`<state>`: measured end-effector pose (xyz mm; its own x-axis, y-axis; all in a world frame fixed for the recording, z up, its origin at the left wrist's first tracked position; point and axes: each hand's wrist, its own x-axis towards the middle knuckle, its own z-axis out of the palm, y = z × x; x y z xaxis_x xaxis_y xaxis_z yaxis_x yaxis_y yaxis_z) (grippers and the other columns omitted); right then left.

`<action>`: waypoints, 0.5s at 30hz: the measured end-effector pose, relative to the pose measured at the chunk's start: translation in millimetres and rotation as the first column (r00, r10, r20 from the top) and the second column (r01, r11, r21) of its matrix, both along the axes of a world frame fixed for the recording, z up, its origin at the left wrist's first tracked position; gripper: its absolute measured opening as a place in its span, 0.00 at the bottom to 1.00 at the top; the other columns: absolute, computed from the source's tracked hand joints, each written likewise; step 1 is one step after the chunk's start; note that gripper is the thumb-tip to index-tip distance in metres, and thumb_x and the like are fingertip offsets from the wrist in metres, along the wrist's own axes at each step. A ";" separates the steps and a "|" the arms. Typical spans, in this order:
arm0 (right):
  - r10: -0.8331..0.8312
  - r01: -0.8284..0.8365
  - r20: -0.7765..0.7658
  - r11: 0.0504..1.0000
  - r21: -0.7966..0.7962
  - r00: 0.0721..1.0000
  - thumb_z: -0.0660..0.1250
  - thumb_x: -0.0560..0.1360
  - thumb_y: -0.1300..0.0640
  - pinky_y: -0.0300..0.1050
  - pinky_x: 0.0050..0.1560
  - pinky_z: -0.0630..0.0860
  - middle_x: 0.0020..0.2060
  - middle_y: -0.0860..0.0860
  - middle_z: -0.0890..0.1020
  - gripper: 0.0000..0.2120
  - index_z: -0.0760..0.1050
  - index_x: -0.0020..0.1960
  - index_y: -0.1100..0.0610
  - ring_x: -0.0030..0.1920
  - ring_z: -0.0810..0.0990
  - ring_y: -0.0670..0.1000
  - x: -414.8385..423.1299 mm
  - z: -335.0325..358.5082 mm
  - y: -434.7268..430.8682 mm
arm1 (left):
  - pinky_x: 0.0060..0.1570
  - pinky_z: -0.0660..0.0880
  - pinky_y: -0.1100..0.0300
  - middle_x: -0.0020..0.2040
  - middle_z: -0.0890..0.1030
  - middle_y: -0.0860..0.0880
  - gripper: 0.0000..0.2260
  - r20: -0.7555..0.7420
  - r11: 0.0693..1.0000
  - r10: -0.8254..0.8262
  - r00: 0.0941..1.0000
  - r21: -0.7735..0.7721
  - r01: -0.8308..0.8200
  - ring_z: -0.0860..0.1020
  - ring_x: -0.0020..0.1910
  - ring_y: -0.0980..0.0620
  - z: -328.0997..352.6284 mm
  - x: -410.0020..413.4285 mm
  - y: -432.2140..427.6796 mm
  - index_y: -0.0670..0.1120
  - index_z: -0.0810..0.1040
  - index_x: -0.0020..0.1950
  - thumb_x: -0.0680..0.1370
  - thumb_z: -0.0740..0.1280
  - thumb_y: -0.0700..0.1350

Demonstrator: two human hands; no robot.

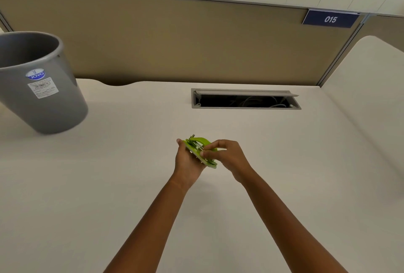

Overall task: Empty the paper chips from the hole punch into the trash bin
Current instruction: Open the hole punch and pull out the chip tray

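Observation:
A small lime-green hole punch [200, 145] is held tilted on its side above the middle of the desk. My left hand [187, 160] cups it from below and the left. My right hand [227, 157] pinches its right side with thumb and fingers. Its underside faces my left palm and is mostly hidden. The grey plastic trash bin [41, 89] stands on the desk at the far left, well apart from both hands, with a blue label on its wall. No paper chips are visible.
The white desk [109, 174] spreads around the hands. An open cable hatch [244, 99] lies behind them. A beige partition [175, 39] with a blue "015" sign [330, 19] closes the back. A side desk wing [371, 89] rises at right.

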<state>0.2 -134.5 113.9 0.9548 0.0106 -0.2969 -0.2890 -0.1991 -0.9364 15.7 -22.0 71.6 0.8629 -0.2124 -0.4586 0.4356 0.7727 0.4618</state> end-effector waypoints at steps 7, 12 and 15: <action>0.006 -0.003 0.081 0.999 -0.041 0.997 0.72 0.69 0.57 0.45 0.46 0.77 0.47 0.52 0.79 0.11 0.77 0.50 0.55 0.47 0.79 0.52 2.7 9.5 10.3 | 0.47 0.71 0.50 0.43 0.82 0.41 0.27 -0.049 1.000 0.008 0.999 -0.009 -0.008 0.79 0.43 0.44 0.5 2.0 3.0 0.45 0.76 0.48 0.80 0.42 0.60; -0.011 0.011 0.008 0.997 -0.081 1.000 0.68 0.72 0.56 0.40 0.38 0.72 0.42 0.56 0.77 0.19 0.71 0.61 0.59 0.43 0.76 0.52 10.6 10.7 13.4 | 0.41 0.74 0.50 0.29 0.85 0.45 0.26 -0.049 0.999 -0.007 0.999 -0.038 0.005 0.84 0.28 0.47 -3.7 -0.6 0.7 0.46 0.77 0.44 0.79 0.45 0.61; -0.010 0.006 -0.024 0.989 -0.148 1.000 0.67 0.73 0.55 0.38 0.33 0.71 0.42 0.55 0.79 0.16 0.76 0.56 0.62 0.40 0.76 0.52 13.1 10.9 15.2 | 0.42 0.74 0.50 0.30 0.85 0.44 0.26 -0.039 0.999 -0.045 0.998 -0.024 0.044 0.84 0.28 0.47 -6.8 0.2 -0.4 0.45 0.76 0.44 0.80 0.45 0.60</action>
